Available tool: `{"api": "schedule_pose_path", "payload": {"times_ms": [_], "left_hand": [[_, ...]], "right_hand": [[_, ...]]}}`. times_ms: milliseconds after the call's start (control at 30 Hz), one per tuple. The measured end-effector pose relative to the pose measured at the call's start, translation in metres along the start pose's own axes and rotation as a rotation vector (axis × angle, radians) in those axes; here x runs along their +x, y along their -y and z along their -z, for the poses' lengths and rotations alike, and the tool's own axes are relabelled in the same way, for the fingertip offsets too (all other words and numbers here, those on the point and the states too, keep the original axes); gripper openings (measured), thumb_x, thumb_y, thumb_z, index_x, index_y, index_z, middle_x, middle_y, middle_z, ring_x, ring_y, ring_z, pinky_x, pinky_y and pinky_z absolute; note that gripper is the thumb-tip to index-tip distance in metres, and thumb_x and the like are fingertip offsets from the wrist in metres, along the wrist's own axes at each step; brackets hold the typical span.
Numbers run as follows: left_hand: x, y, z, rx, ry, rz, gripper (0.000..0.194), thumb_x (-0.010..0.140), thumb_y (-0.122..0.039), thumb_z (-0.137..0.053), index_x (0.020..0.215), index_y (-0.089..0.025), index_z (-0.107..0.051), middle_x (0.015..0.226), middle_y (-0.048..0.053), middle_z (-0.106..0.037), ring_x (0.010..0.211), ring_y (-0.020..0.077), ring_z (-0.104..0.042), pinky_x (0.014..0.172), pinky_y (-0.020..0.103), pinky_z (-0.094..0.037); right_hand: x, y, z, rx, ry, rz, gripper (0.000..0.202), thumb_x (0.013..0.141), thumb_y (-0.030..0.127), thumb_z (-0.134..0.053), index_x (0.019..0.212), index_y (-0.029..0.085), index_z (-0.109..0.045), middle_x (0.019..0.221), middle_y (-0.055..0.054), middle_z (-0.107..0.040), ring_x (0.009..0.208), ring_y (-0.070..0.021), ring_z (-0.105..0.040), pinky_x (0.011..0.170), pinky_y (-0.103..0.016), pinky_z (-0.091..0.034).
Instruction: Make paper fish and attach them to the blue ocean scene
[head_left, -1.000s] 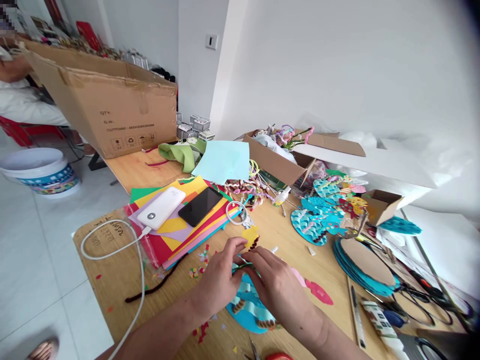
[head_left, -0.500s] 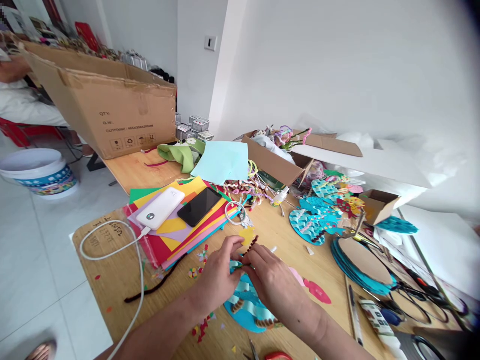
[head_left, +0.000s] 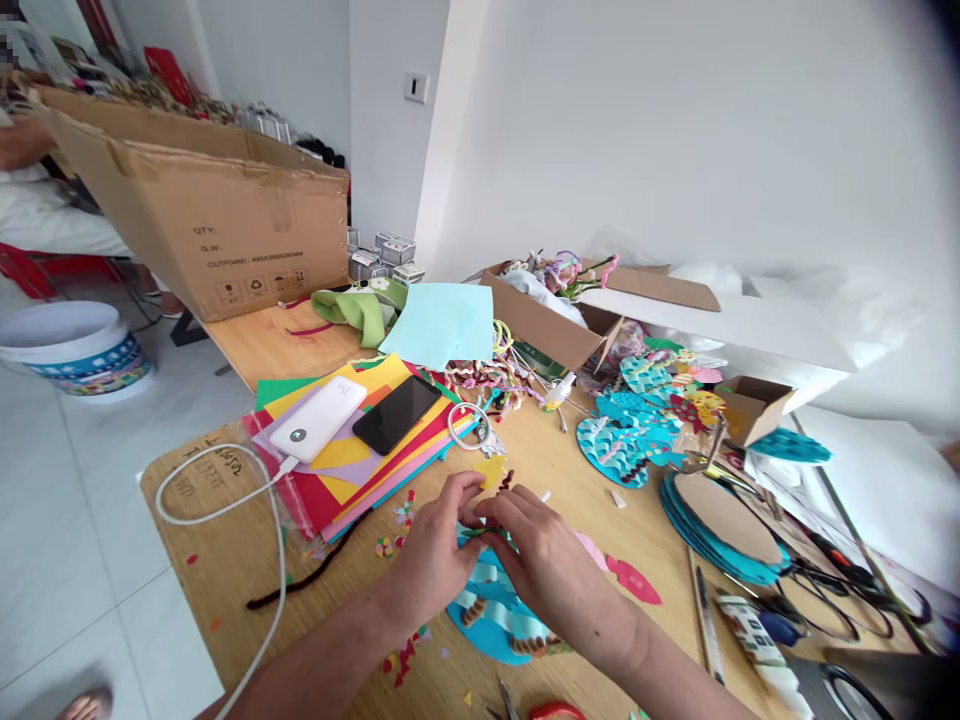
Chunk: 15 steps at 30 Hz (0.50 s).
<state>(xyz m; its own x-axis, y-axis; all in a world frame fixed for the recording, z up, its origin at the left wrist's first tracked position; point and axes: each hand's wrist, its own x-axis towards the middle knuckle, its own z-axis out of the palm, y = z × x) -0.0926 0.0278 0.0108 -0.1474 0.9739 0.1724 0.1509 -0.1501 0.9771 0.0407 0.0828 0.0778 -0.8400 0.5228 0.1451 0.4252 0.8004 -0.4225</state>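
A short coiled brown pipe cleaner (head_left: pixel 507 481) sticks up from the pinched fingers of my right hand (head_left: pixel 538 545). My left hand (head_left: pixel 441 535) is closed too, its fingertips meeting the right ones; what lies between them is mostly hidden, with a bit of green showing. Below both hands rests a blue disc (head_left: pixel 480 640) with light blue wavy strips and brown coiled pieces on it. A yellow paper piece (head_left: pixel 490 472) lies just beyond my fingertips. To the right of the disc is a pink fish-shaped cutout (head_left: pixel 634 580).
Coloured sheets with a power bank (head_left: pixel 319 418) and a phone (head_left: pixel 397 415) lie on the left. A white cable (head_left: pixel 281 560) crosses the table edge. Stacked blue discs (head_left: pixel 720 530), a glue bottle (head_left: pixel 754 630) and scissors (head_left: pixel 510 700) lie nearby. A large cardboard box (head_left: pixel 247 220) stands behind.
The fingers of my right hand have shifted slightly on the brown pipe cleaner, and less of it shows. The whole view has moved very slightly; other things lie as before.
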Motion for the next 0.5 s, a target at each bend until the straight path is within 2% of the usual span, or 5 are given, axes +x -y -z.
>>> {"api": "schedule_pose_path", "payload": {"times_ms": [300,500], "left_hand": [[0.0004,0.0013,-0.0017,-0.023,0.008,0.018,0.059,0.069,0.006,-0.053,0.119,-0.024,-0.044,0.124,0.008,-0.059,0.115,0.0211,-0.055,0.095,0.036,-0.047],[0.0016,0.0035,-0.0013,-0.024,0.001,-0.028,0.058,0.070,0.005,-0.053,0.119,-0.024,-0.044,0.125,0.008,-0.058,0.117,0.0190,-0.054,0.095,0.033,-0.046]], "right_hand": [[-0.0009,-0.0011,-0.0031,-0.055,0.037,-0.039,0.023,0.082,0.004,-0.050,0.099,0.019,-0.054,0.093,-0.008,-0.063,0.085,-0.0205,-0.059,0.071,-0.033,-0.049],[-0.0009,-0.0046,-0.0014,0.063,0.015,-0.045,0.023,0.083,0.004,-0.051,0.099,0.019,-0.057,0.095,-0.007,-0.064,0.090,-0.0195,-0.059,0.077,-0.034,-0.049]]}}
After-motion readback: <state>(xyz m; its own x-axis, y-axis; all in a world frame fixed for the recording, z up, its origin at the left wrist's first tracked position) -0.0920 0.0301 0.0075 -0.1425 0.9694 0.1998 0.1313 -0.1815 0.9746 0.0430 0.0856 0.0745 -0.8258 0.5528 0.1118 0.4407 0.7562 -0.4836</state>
